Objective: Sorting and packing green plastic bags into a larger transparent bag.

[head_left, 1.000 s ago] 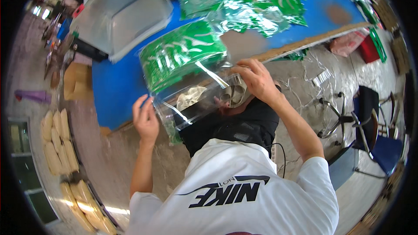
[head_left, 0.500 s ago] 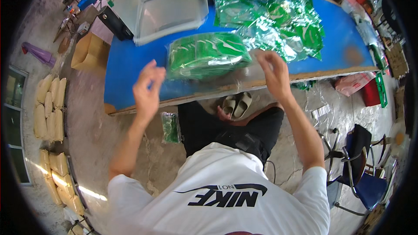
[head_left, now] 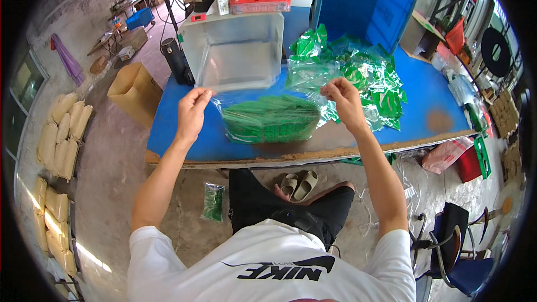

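A clear plastic bag (head_left: 232,136) filled with a row of thin green packets (head_left: 274,117) rests at the front of the blue table. My left hand (head_left: 193,111) pinches the bag's upper left corner between thumb and fingers. At the opposite corner, my right hand (head_left: 344,100) is closed in a pinch on the film. The bag's mouth stretches between both hands, above the packets. Behind my right hand lies a loose heap of shiny green and clear packets (head_left: 372,86).
On the blue table (head_left: 425,95) stand a translucent bin (head_left: 235,50) lying on its side, a black cylinder (head_left: 176,61) and a blue crate (head_left: 363,5). A brown paper bag (head_left: 134,92) is left of the table. A chair (head_left: 458,246) stands at lower right.
My hands have closed from loose, parted fingers onto the bag's corners. The bag's mouth is now pulled up and spread. The view has tilted up, showing more of the table's far side.
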